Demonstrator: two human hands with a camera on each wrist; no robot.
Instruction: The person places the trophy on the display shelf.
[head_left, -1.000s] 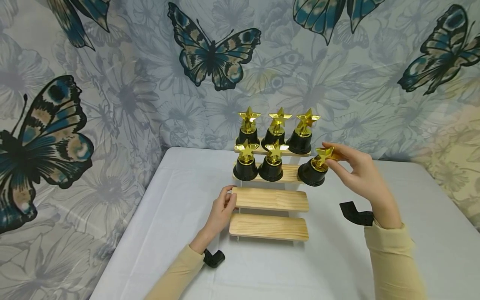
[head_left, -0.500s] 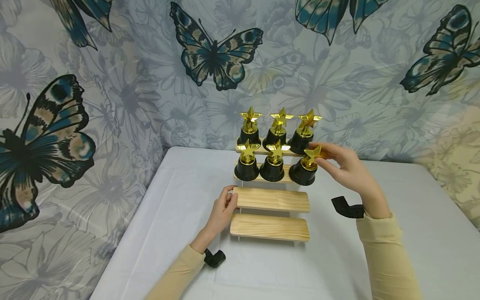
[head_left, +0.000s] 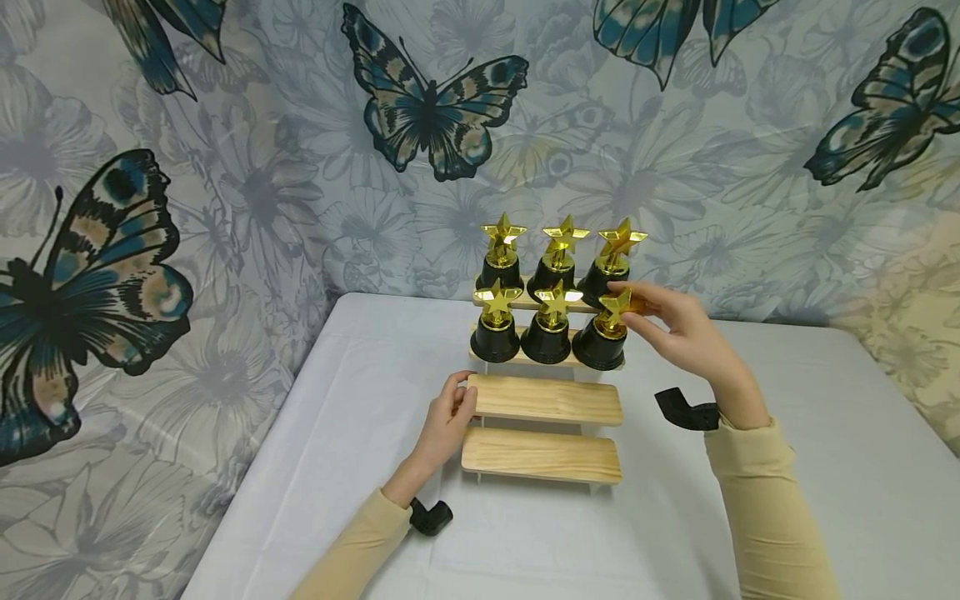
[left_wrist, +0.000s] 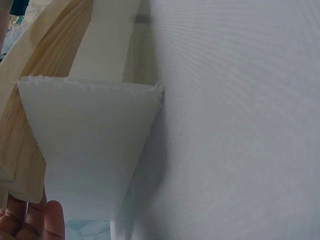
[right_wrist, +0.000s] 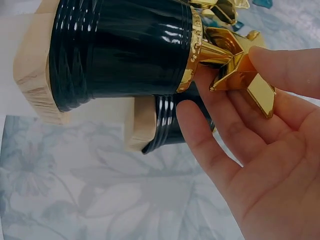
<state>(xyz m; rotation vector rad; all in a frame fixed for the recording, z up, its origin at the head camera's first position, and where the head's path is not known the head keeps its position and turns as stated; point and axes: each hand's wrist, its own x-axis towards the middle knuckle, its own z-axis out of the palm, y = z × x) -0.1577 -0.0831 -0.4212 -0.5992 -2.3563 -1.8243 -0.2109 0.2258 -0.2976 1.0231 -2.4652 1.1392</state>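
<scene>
A trophy [head_left: 600, 344] with a gold star and black base stands at the right end of the second shelf from the back. My right hand [head_left: 684, 329] pinches its star between thumb and fingers. In the right wrist view the trophy's base [right_wrist: 120, 50] sits against the wooden board's end. Two matching trophies [head_left: 547, 339] stand to its left on that shelf. With my left hand [head_left: 444, 421] I hold the left end of the wooden shelf [head_left: 547, 400] in front. Fingers [left_wrist: 35, 217] touch the board's end in the left wrist view.
Three more star trophies [head_left: 554, 271] stand on the rear shelf. The lowest shelf [head_left: 540, 456] bears nothing. A white cloth covers the table [head_left: 360, 375]. Butterfly-patterned fabric [head_left: 300, 167] hangs behind and to the left.
My right hand has moved left with the trophy, from beyond the shelf's right end into the row and more upright. The left hand keeps its hold on the shelf.
</scene>
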